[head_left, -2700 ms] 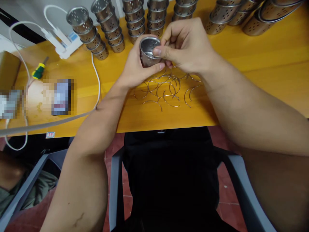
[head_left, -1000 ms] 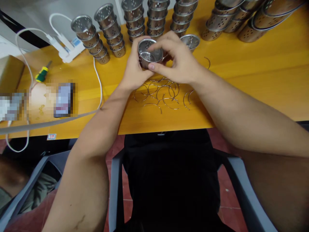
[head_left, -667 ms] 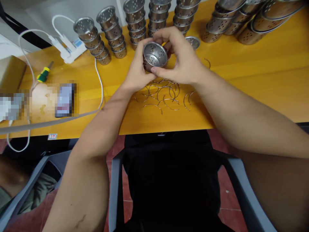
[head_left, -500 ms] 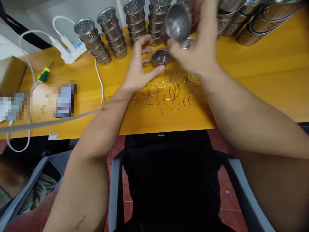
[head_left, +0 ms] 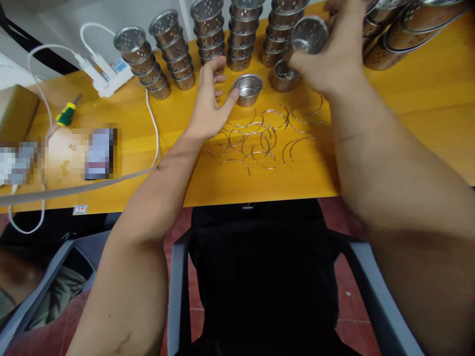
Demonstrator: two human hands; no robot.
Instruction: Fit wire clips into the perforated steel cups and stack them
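The left hand (head_left: 210, 106) sits half open above the wooden table (head_left: 411, 123), thumb spread from loosely curled fingers and nothing in its grasp, having let go of a cup within the past second. Its thumb tip overlaps the left rim of a small cup (head_left: 250, 99) standing upright on the tabletop, now uncovered; whether the two touch cannot be told. At right, the right hand (head_left: 343, 57), blurred, is closed around the held cup (head_left: 309, 35), carried away from between the two hands toward the rear of the table, its far fingers largely hidden. The shift appears to end two-handed handling of that cup and to leave the left hand free.

The small cup, low and shiny, shows a pierced wall and a wide rim, with curved metal wires (head_left: 261, 133) scattered loosely just in front. Farther right, a second cup (head_left: 284, 81) stands on the table, its mouth partly covered by the right hand and the cup above. The held cup tilts with its bright mouth toward the viewer, just above and behind the second cup; contact between them cannot be made out. Behind them rise tall stacks of perforated cups (head_left: 208, 27).
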